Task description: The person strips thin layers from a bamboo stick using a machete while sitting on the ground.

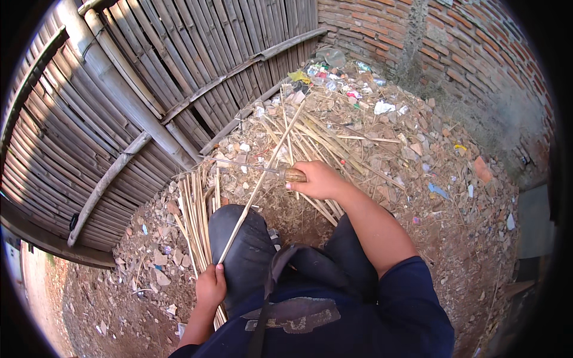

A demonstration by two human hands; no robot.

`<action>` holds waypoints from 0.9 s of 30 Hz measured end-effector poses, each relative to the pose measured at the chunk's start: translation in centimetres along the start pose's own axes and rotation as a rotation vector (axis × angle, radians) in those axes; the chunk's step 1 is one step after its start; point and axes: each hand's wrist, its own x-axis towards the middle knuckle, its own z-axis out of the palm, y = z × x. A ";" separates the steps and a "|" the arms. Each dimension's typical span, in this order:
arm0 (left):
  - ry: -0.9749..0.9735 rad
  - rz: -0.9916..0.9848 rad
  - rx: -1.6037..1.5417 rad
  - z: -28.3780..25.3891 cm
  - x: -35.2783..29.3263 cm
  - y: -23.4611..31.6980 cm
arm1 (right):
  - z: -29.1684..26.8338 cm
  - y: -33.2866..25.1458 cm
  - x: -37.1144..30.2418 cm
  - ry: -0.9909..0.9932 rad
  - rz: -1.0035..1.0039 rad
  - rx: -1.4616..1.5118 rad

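My left hand [210,287] is closed around the near end of a long, thin bamboo strip [243,216]. The strip slants up and away over my left knee, its far end above the rubble. In my right hand [321,181] is a knife [293,175], gripped by its brown wooden handle. Its narrow blade points left and crosses the strip around mid-length; whether the edge touches it I cannot tell. Beside my left leg lies a bundle of pale bamboo strips [192,209], partly hidden by my left hand and forearm. More bamboo strips [325,140] are scattered on the ground ahead.
A bamboo-slat wall [149,65] rises on the left, and a brick wall [459,53] curves behind and to the right. Broken bricks, stones and litter cover the ground between them. A white scrap [384,107] and a blue scrap [438,190] lie among the rubble.
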 end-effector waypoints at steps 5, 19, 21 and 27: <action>0.065 -0.016 0.088 0.7 -0.2 -0.8 | 3.5 0.8 0.8 -0.026 -0.032 -0.070; 0.125 0.049 0.273 1.6 -0.3 -1.8 | 4.9 -1.3 -0.2 -0.131 -0.093 -0.281; 0.135 0.065 0.244 2.3 0.2 -2.4 | 5.2 1.6 1.7 -0.157 0.032 -0.203; 0.080 0.041 0.260 0.5 0.6 -1.3 | 5.1 1.4 1.2 -0.072 0.091 -0.245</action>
